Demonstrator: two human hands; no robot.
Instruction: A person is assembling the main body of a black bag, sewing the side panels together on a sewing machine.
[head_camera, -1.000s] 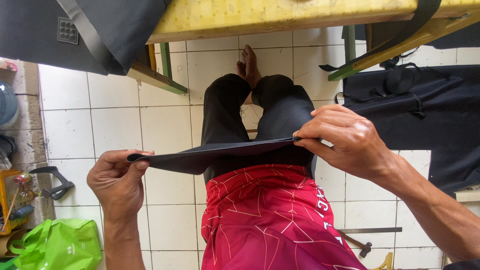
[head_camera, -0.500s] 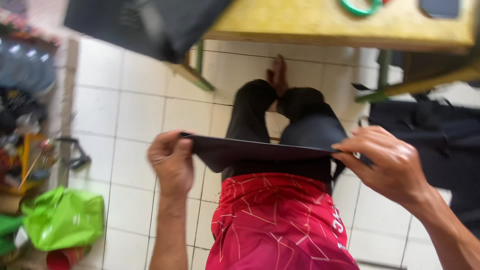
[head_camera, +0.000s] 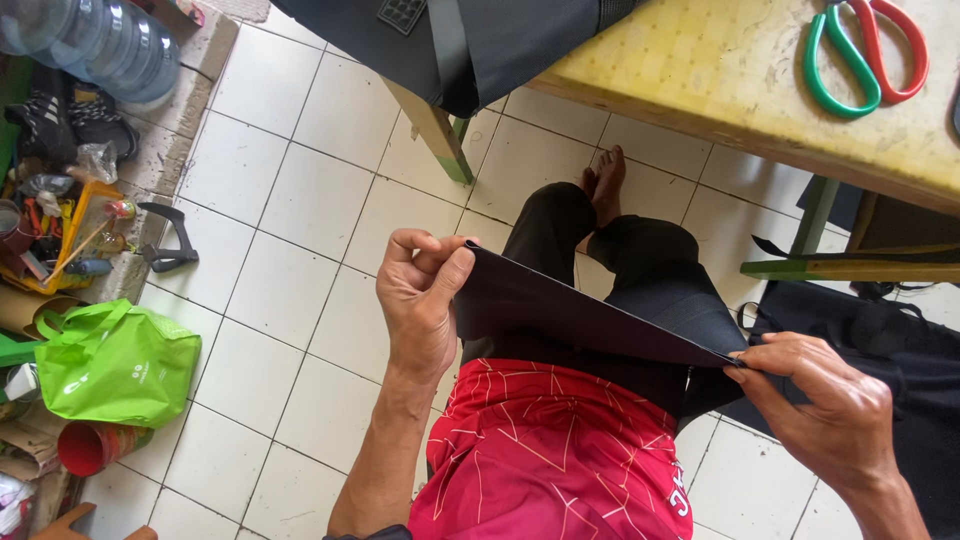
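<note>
A strip of black fabric was held stretched above the lap, between the knees and the yellow bench. The left hand was closed on one end, thumb pressed over curled fingers; the right hand pinched the other end at its fingertips. To do this well, even tension would probably be needed, with both edges kept level so that no twist formed.
</note>
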